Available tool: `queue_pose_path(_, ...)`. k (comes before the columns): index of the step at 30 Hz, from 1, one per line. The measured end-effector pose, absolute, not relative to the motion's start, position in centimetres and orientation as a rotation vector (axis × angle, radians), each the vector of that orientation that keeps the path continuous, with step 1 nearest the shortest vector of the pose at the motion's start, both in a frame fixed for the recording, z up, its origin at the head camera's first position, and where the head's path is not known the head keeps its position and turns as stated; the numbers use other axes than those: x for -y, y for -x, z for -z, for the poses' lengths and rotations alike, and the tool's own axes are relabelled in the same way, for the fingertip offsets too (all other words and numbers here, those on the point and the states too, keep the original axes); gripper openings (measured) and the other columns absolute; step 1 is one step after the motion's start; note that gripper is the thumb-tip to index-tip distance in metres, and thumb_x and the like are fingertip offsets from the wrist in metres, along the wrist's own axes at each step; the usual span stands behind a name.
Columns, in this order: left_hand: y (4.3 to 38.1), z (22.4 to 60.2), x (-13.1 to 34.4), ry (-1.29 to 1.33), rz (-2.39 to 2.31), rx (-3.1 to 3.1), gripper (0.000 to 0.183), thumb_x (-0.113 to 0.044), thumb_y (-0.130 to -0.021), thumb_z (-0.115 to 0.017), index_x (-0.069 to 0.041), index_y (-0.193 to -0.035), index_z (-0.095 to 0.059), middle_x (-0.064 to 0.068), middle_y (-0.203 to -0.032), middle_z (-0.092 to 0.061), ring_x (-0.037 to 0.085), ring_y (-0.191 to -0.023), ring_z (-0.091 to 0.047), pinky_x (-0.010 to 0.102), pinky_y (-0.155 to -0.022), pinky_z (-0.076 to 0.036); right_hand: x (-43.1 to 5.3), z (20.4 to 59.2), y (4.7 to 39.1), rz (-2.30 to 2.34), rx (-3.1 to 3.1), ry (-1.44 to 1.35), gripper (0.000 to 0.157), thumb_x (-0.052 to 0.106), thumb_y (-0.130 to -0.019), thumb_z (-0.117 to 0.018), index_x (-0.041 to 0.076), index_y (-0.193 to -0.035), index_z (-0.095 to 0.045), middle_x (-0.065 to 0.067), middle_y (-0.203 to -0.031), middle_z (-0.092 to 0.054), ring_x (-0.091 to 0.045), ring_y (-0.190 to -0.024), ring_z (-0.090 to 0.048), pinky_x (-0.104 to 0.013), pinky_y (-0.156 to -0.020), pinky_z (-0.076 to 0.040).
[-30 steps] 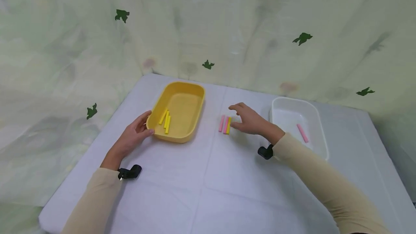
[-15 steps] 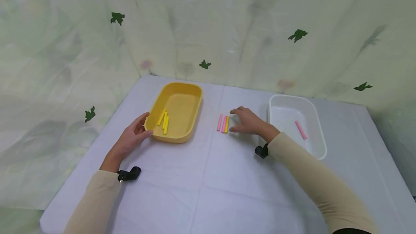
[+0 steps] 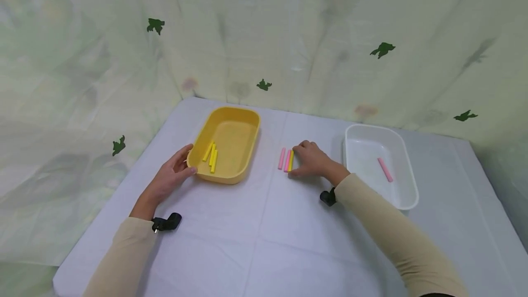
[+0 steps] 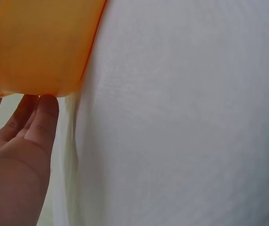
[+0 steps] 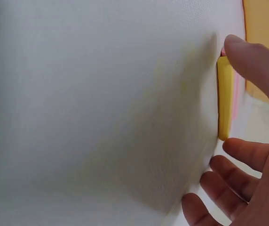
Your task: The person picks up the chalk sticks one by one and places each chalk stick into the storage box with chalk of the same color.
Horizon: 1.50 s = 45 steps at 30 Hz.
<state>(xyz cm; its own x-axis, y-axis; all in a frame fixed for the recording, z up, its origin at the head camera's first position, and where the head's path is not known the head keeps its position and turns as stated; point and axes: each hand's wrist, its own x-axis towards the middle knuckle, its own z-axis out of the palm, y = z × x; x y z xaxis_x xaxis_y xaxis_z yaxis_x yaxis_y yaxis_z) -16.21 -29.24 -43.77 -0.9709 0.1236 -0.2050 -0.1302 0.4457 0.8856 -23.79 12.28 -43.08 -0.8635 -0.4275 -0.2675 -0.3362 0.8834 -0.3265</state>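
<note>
My left hand [image 3: 167, 178] holds the near left corner of a yellow tray [image 3: 247, 159], thumb on the front side and fingers along the left. Several yellow sticks [image 3: 213, 161] lie inside the tray. My right hand [image 3: 315, 163] is over the tablecloth, thumb and index finger spread along another yellow stick [image 5: 225, 101]. The thumb is right at its near end, the index fingertip right at its far end. Beside that stick, to its left, lie two pink sticks [image 3: 282, 158], one close against it.
A white tray [image 3: 347, 150] stands at the right with a pink stick [image 3: 385, 169] in it. White cloth [image 3: 231, 237] covers the table. A leaf-patterned curtain [image 3: 288, 35] hangs behind and to the left.
My right hand has come down and toward me, and its thumb and index finger now bracket the yellow stick on the cloth. The left hand stays at the yellow tray.
</note>
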Motion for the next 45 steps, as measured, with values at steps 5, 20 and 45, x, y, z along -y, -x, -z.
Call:
queue_pose_path(5,15.9,43.8,29.7,0.015,-1.549,-2.466,0.083,-0.03,-0.096,-0.066,-0.025,-0.161,-0.014,0.01,-0.168,-0.014,0.032,-0.155,-0.019,0.046,-0.12,-0.027,-11.5,43.0,23.8,0.398,-2.758,0.596,0.081,0.048,-0.078,-0.079,0.007,-0.141,-0.051,-0.018,-0.141,-0.047,-0.033,-0.126,-0.044,-0.047,-0.105,-0.048)
queue_pose_path(20,16.0,44.3,29.3,0.0,-1.604,-2.431,0.081,-0.028,-0.096,-0.065,-0.024,-0.16,-0.017,0.007,-0.168,-0.016,0.029,-0.155,-0.021,0.041,-0.118,-0.028,-12.1,41.8,25.1,0.713,-2.67,0.51,0.082,0.032,-0.081,-0.079,-0.001,-0.145,-0.041,-0.02,-0.136,-0.055,-0.033,-0.124,-0.054,-0.047,-0.108,-0.048)
queue_pose_path(45,16.2,44.4,29.4,0.042,-1.57,-2.464,0.08,-0.032,-0.096,-0.065,-0.028,-0.16,-0.017,0.007,-0.168,-0.017,0.029,-0.155,-0.021,0.045,-0.12,-0.03,-2.8,37.1,24.7,1.007,-2.554,0.795,0.085,0.029,-0.081,-0.08,0.003,-0.149,-0.037,-0.013,-0.14,-0.052,-0.028,-0.129,-0.051,-0.042,-0.111,-0.047)
